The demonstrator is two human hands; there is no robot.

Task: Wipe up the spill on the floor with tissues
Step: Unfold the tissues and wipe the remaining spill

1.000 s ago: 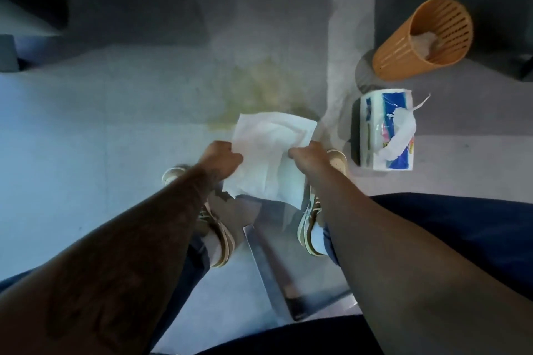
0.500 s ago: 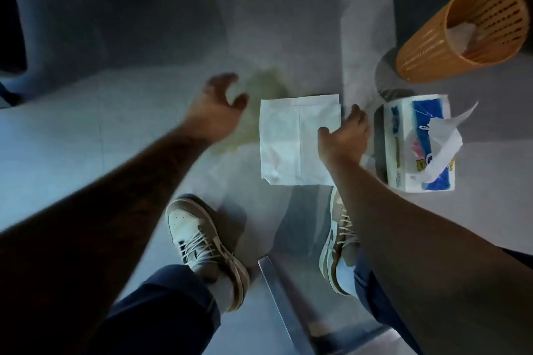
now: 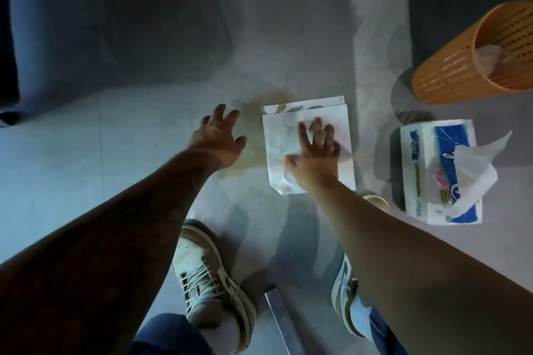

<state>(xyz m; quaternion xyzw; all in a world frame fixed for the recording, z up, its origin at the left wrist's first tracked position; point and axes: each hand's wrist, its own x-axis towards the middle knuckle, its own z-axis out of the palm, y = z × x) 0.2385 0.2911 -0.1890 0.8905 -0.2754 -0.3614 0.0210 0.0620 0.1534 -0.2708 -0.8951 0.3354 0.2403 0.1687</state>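
Your right hand point(image 3: 313, 153) lies palm down on the white tissue point(image 3: 278, 150), its fingers point(image 3: 302, 134) straight and spread, pressing the sheet's right half against the grey floor point(image 3: 115, 153). The tissue lies flat, just off the middle of the view toward 1 o'clock, and its far edge shows darker, damp-looking patches. The yellowish spill point(image 3: 249, 135) sits at 9 o'clock of the tissue, touching its left edge and showing past its far left corner. Your left hand point(image 3: 219, 138) is at 9 o'clock of the spill, palm down over its left margin, the fingers point(image 3: 219, 114) spread and holding nothing; you cannot tell from here whether they touch the floor. At 3 o'clock of the tissue, apart from it, lies the blue and white tissue pack point(image 3: 418, 170) with a loose sheet sticking out of its opening. At 1 o'clock of the pack stands an orange slotted basket point(image 3: 461, 66) with crumpled white paper inside. At 6 o'clock your two beige sneakers, left point(image 3: 207, 277) and right point(image 3: 344, 297), are planted on the floor, with a metal bar point(image 3: 281, 323) between them.
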